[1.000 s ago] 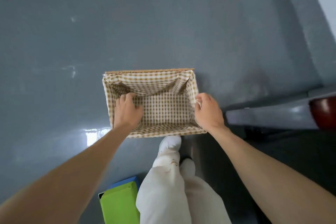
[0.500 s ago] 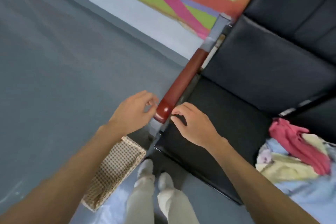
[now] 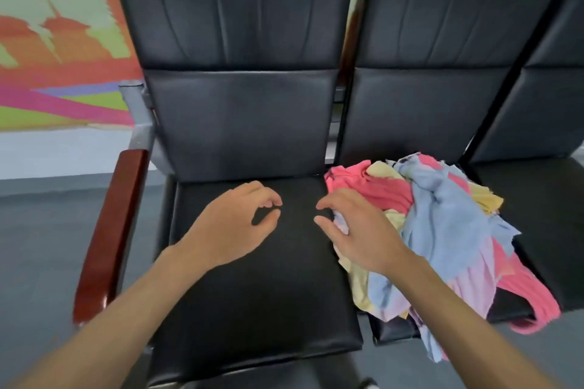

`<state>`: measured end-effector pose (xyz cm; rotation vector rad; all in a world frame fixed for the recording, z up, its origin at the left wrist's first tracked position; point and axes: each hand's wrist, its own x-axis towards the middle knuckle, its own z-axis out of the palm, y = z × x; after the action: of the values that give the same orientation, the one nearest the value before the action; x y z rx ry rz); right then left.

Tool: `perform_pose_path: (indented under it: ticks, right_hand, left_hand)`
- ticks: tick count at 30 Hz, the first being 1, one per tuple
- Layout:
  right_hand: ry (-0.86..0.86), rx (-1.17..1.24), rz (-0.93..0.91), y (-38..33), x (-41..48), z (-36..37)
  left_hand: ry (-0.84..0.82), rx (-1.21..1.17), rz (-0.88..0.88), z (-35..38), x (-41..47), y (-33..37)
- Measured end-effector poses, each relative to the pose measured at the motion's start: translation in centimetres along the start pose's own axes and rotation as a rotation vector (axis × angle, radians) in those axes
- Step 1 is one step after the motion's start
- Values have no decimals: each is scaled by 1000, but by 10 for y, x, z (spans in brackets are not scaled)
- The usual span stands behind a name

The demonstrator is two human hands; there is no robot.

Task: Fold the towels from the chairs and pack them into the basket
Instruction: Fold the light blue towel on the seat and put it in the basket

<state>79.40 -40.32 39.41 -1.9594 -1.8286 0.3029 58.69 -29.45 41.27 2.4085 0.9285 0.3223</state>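
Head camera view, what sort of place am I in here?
Likely a waiting area or lobby: a row of joined black padded seats, a wooden armrest at its end, and a bright wall mural behind.

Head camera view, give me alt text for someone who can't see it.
The left hand and right hand, both empty with loosely curled fingers, hover over a black seat, the right at the edge of a heap of pink, blue and yellow towels on the next seat. A red-brown armrest is at left.
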Motion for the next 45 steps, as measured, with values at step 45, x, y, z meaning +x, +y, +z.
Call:
perform_pose_path:
  ticks: [45]
  right_hand:
    - [384, 680, -75, 28, -5, 250]
  left_hand:
    - [226, -955, -265, 234, -54, -157]
